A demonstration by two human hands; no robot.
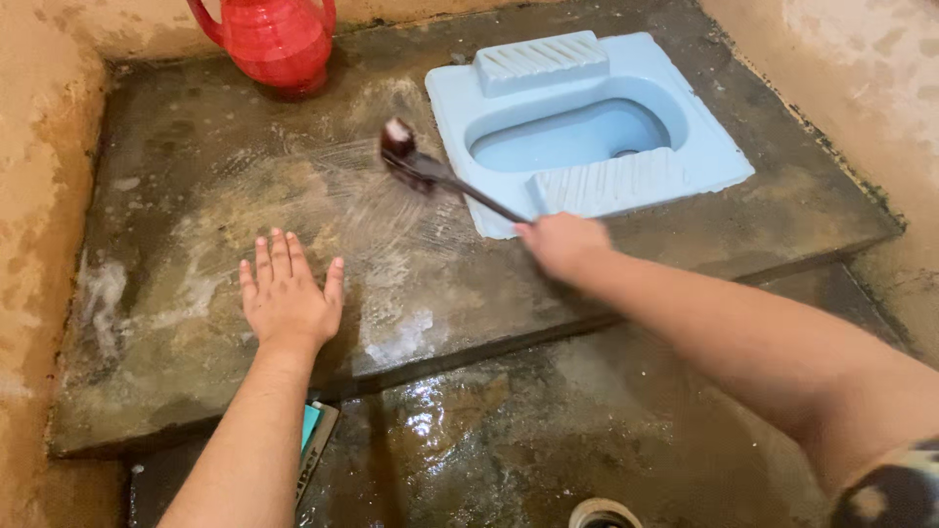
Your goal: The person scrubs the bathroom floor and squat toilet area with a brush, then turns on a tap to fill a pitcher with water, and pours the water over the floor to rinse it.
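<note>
Right hand closed around the dark handle of a scrub brush, brush head blurred, on the wet soapy concrete platform just left of the light blue squat toilet pan. Left hand lies flat, palm down, fingers spread, on the platform near its front edge, well apart from the brush. Red plastic jug stands at the back by the wall; lower wet floor in front has a round drain at the bottom edge and a teal-edged flat object beside the left forearm.
</note>
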